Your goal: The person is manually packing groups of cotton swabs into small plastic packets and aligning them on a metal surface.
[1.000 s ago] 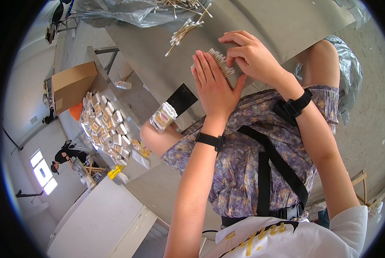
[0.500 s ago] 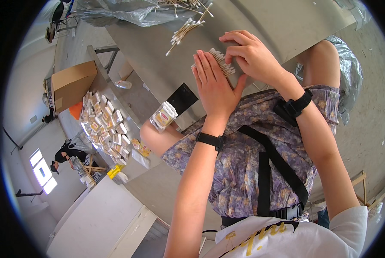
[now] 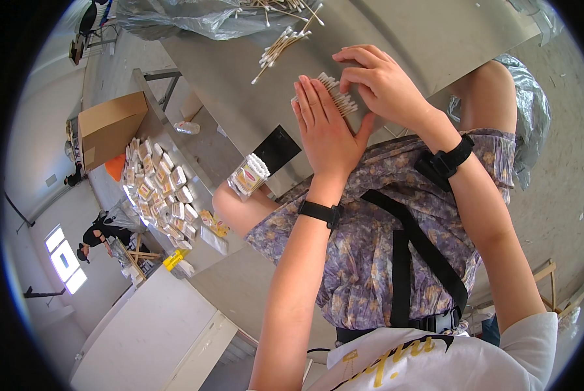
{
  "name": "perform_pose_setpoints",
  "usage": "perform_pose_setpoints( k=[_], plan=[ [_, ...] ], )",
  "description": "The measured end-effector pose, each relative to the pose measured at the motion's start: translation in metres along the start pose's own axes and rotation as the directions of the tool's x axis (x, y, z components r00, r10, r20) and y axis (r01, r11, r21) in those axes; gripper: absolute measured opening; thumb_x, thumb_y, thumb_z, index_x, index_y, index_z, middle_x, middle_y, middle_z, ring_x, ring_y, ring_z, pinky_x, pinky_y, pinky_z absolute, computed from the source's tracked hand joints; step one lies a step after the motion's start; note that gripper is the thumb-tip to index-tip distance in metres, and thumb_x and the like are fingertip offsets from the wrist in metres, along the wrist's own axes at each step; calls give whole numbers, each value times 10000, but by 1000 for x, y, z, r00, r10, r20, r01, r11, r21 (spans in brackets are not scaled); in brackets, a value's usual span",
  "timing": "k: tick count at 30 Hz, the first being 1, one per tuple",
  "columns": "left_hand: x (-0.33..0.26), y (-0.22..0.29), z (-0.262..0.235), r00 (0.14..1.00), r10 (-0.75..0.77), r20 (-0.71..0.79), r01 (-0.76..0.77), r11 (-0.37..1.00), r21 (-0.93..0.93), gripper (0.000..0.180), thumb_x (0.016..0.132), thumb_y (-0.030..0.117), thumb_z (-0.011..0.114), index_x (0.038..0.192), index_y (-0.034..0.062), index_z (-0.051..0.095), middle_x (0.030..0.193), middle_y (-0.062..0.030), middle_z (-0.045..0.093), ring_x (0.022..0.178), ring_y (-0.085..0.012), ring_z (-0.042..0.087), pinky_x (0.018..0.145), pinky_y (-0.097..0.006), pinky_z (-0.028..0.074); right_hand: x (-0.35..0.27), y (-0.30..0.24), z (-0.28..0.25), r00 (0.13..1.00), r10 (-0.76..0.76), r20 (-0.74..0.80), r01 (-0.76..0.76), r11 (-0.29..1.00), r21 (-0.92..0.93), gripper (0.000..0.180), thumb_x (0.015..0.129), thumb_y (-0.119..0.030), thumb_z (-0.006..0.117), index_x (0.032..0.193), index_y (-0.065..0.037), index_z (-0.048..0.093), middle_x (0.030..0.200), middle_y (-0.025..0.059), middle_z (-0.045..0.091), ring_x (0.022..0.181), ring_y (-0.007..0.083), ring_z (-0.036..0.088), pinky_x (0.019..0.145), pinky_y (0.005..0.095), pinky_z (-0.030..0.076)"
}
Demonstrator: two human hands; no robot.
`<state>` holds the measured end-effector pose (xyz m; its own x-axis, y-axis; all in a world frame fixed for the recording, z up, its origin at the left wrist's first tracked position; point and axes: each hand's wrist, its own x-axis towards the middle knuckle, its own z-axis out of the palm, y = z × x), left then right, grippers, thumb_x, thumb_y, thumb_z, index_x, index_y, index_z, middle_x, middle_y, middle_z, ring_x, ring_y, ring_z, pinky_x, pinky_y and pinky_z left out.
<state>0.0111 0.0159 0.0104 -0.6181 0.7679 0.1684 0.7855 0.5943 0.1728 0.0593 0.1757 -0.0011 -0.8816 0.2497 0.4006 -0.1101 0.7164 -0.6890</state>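
Note:
My left hand (image 3: 328,133) lies flat over a row of white-tipped cotton swabs (image 3: 343,101) on the metal table (image 3: 383,32). Its fingers are straight and its thumb is spread; it covers part of the row. On the right side of that row is my right hand (image 3: 393,88), fingers bent and apart, the fingertips beside the swab tips. I see nothing held in it, and its thumb is hidden. Beyond my hands lies a small heap of loose swabs (image 3: 280,49). A clear packet of swabs (image 3: 249,174) sits at the table's near left edge, beside a black flat plate (image 3: 279,148).
A clear plastic bag (image 3: 188,19) with more swabs lies at the far left. Lower on the left, a second table (image 3: 204,189) bears many swab packets (image 3: 158,182) and a cardboard box (image 3: 113,127). A person (image 3: 103,231) in black works farther off.
Almost nothing differs. The fingers of my right hand have shifted very slightly beside the swab row; my left hand stays in place.

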Motion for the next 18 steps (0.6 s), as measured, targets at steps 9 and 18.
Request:
perform_pose_setpoints(
  k=[9, 18],
  plan=[
    [1, 1, -1, 1000, 5, -17, -5, 1000, -18, 992, 887, 593, 600, 1464, -148, 282, 1534, -342, 280, 1471, -442, 238, 1183, -530, 242, 2, -1, 2, 999, 36, -7, -36, 999, -1, 252, 776, 69, 558, 939, -88, 668, 1296, 75, 594, 1237, 288, 525, 1028, 414, 455],
    [1, 1, -1, 1000, 7, -13, -7, 1000, -29, 987, 889, 596, 597, 1464, -145, 287, 1535, -337, 285, 1470, -438, 243, 1185, -523, 246, 1, -1, 2, 1000, 9, 3, -8, 999, -37, 246, 782, 68, 562, 946, -85, 664, 1297, 68, 592, 1241, 286, 522, 1033, 412, 450]
  ],
)
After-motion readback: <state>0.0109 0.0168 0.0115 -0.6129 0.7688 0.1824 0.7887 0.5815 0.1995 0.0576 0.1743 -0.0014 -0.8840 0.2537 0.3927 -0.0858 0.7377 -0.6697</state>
